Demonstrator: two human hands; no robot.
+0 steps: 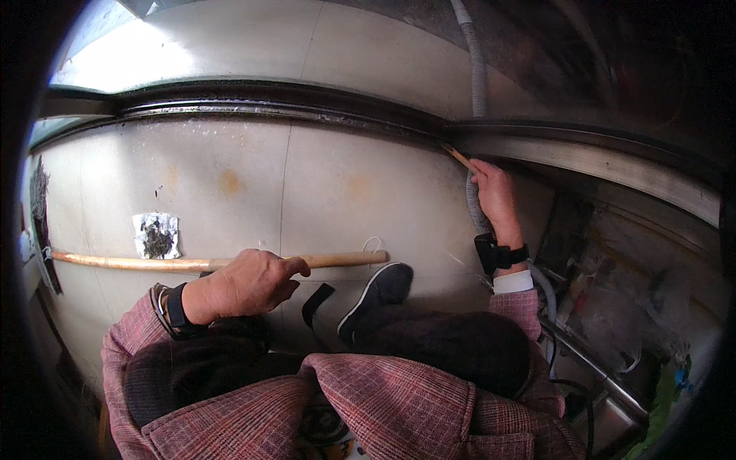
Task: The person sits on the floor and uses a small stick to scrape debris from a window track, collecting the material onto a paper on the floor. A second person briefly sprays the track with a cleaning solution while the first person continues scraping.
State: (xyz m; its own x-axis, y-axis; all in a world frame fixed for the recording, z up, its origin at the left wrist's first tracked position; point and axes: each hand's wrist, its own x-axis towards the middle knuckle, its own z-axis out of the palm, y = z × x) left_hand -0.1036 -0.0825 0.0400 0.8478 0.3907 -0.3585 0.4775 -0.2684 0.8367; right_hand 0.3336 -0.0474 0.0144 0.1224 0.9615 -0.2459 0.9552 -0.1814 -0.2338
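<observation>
My right hand [494, 193] grips a thin wooden stick [460, 157], its tip at the dark sliding-door track [307, 115]. What the tip touches there is too small to tell. Over my bent left knee rests my left hand [249, 284], fingers curled in, with nothing visible in them. Behind that hand a long wooden broom handle [341, 261] lies across the floor, with a white string loop near its right end. Its dark broom head [40, 192] is at the far left. A white piece of paper [141, 228] bearing dark debris lies just beyond the handle.
A grey ribbed hose [475, 69] runs beneath the door frame and past my right wrist. My dark shoe [391, 284] is close to the handle's end. A metal rack [606, 376] and clear plastic bags [613, 314] crowd the right side. Brown stains [230, 182] mark the floor tiles.
</observation>
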